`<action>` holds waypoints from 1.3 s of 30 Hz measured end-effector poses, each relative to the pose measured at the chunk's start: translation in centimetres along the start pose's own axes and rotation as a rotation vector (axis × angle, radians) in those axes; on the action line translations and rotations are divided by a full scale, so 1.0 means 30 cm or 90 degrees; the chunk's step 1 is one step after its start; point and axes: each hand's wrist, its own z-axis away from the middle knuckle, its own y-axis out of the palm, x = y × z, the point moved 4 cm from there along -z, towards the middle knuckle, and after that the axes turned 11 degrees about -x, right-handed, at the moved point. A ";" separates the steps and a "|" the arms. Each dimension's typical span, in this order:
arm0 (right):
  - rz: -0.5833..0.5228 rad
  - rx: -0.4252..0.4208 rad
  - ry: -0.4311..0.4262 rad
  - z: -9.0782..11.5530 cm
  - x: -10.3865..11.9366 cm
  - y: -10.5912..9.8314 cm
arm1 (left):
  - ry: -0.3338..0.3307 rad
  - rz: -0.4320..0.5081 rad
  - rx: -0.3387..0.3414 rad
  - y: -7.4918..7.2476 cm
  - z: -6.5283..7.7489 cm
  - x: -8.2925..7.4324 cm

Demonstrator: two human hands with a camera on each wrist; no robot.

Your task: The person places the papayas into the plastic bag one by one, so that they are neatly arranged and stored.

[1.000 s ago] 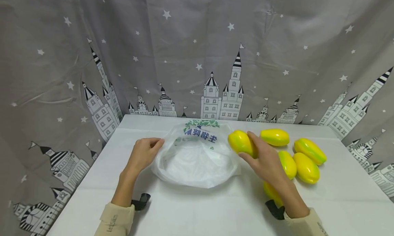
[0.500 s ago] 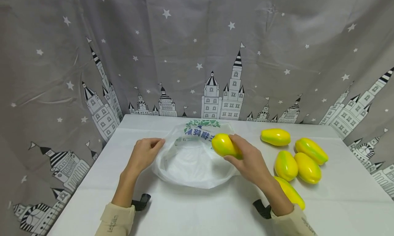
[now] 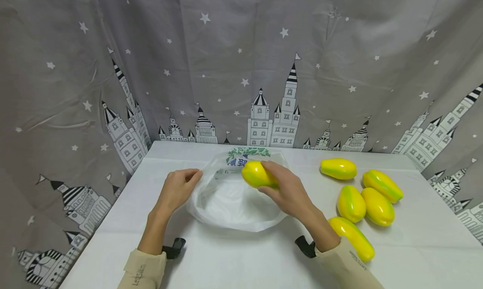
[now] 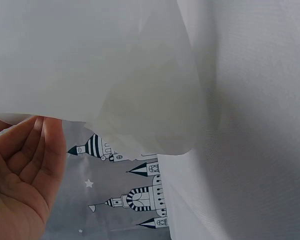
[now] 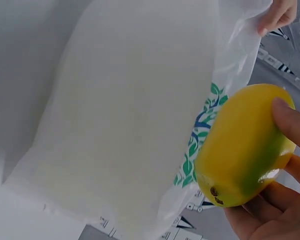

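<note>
A thin white plastic bag [image 3: 230, 223], printed with green leaves and blue characters, stands with its mouth wide open in the middle of the table. My left hand [image 3: 178, 189] pinches the left edge of its rim; in the left wrist view the fingers [image 4: 52, 145] meet the edge of the film. My right hand [image 3: 289, 189] grips a glossy yellow papaya [image 3: 257, 174] with a green patch, thumb on one side and fingers on the other. In the head view this papaya [image 5: 245, 145] overlaps the bag's mouth, in front of the printed back wall.
Several more papayas lie loose on the right of the table, among them a far one [image 3: 338, 169] and a near one [image 3: 352, 238] beside my right forearm. A grey curtain [image 3: 226, 63] with castles and stars hangs behind the white table [image 3: 241, 259].
My right hand has carried the papaya leftward, from beside the bag's right rim to over its mouth. My left hand has stayed at the bag's left rim.
</note>
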 end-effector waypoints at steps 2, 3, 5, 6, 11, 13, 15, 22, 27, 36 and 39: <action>0.002 0.007 -0.002 -0.013 0.006 0.017 | 0.001 0.004 0.000 -0.001 -0.001 -0.001; 0.005 0.014 0.002 -0.020 0.008 0.027 | 0.002 0.005 0.000 -0.002 -0.001 -0.002; 0.012 0.026 0.015 -0.035 0.009 0.049 | 0.004 0.006 0.000 -0.004 -0.002 -0.004; 0.014 0.034 0.022 -0.042 0.008 0.062 | 0.005 0.006 0.000 -0.004 -0.002 -0.004; 0.005 0.065 0.037 -0.073 -0.003 0.122 | 0.010 0.007 0.000 0.000 -0.003 -0.007; -0.001 0.079 0.044 -0.083 -0.010 0.147 | 0.013 0.006 0.000 0.001 -0.003 -0.009; 0.000 0.090 0.054 -0.093 -0.016 0.173 | 0.014 0.004 0.000 0.002 -0.003 -0.010; 0.025 0.122 0.093 -0.123 -0.036 0.260 | 0.010 0.004 0.001 0.007 -0.003 -0.004; 0.030 0.128 0.148 -0.133 -0.049 0.304 | 0.012 0.009 0.005 0.008 -0.005 -0.003; 0.031 0.116 0.194 -0.137 -0.070 0.361 | 0.003 0.005 0.001 -0.005 -0.006 -0.003; 0.030 0.117 0.183 -0.145 -0.070 0.376 | 0.002 0.007 0.008 -0.004 -0.006 0.000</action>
